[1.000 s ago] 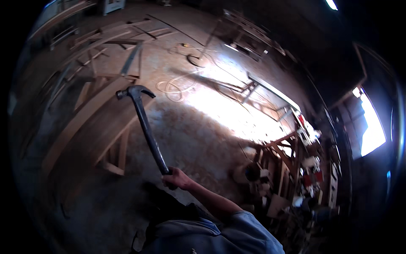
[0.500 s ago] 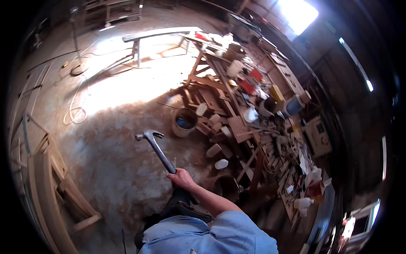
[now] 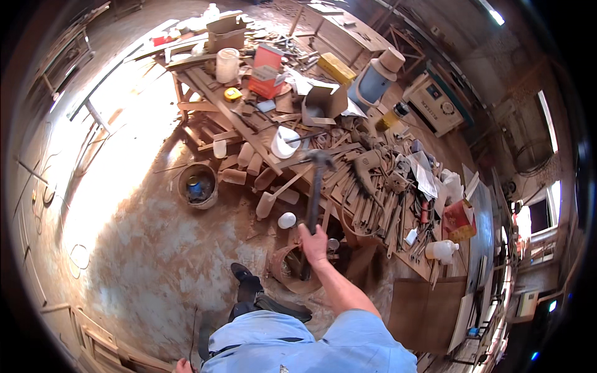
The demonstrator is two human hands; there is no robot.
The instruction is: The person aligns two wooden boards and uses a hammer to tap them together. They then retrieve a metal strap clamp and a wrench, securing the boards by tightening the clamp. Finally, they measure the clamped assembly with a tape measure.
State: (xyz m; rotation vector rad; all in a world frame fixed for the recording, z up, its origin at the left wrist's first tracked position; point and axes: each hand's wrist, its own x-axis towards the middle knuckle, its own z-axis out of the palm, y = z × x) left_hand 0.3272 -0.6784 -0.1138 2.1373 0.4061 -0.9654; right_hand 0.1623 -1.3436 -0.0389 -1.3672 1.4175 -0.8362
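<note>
Beyond the right hand (image 3: 314,244) runs the near edge of a long wooden workbench (image 3: 208,93), its top crowded from end to end; open, dusty concrete floor (image 3: 137,248) spreads wide to the hand's left. That hand is wrapped tight round the dark handle of a hammer (image 3: 316,186), whose metal head sits out ahead of the fist, over the bench clutter — slats, hand tools, a power drill (image 3: 368,163), boxes. Just beside the hand, low down, stands a round wooden hoop (image 3: 287,273); a pail (image 3: 197,184) sits farther left on the floor. The left hand (image 3: 183,366) barely shows at the bottom rim — I cannot tell its grip.
</note>
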